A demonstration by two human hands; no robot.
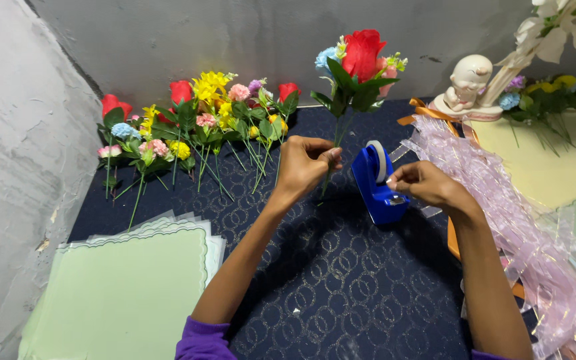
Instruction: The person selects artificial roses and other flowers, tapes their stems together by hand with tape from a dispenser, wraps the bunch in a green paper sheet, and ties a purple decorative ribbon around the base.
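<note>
My left hand [305, 163] grips the stems of a small bunch of artificial flowers [358, 63], held upright: a red rose with blue, pink and yellow blooms around it. My right hand [425, 185] pinches at the front of a blue tape dispenser [376, 183] that stands on the dark blue patterned cloth [341, 280]. Whether a strip of tape is between its fingers is too small to tell.
Several loose artificial flowers [195, 117] lie at the back left. Pale green sheets [121, 293] are stacked at front left. Pink sheer ribbon [501, 213] and orange ribbon trail on the right, by a white figurine [468, 83] and yellow sheets [548, 163]. Grey walls enclose left and back.
</note>
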